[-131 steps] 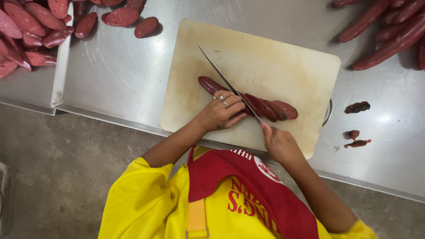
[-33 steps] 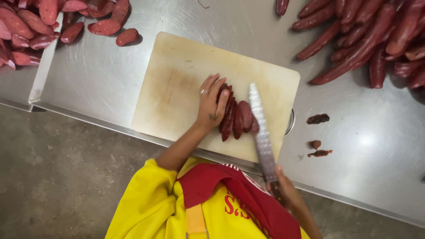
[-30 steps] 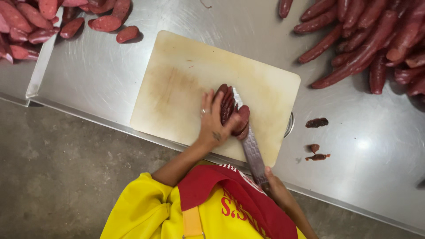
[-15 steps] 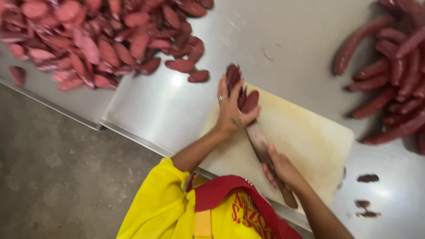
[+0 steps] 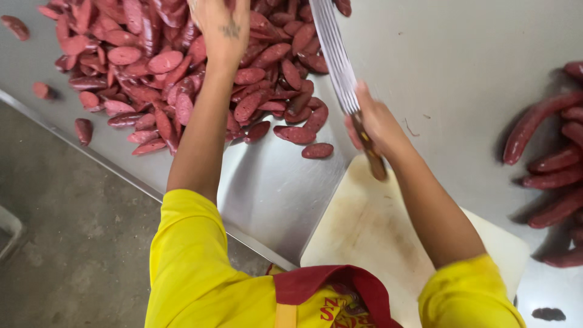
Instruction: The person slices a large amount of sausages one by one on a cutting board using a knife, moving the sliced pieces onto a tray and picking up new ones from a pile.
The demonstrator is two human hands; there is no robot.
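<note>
Steel table (image 5: 461,67) | cutting board (image 5: 370,225) | grey concrete floor (image 5: 67,243)

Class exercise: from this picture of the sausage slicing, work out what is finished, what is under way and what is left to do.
Done: a large heap of dark red oval sausage slices lies on the steel table, and the pale cutting board is bare. In hand: the left hand reaches over that heap, while the right hand grips a long steel knife. Left: whole dark red sausages wait uncut at the right edge.
</note>
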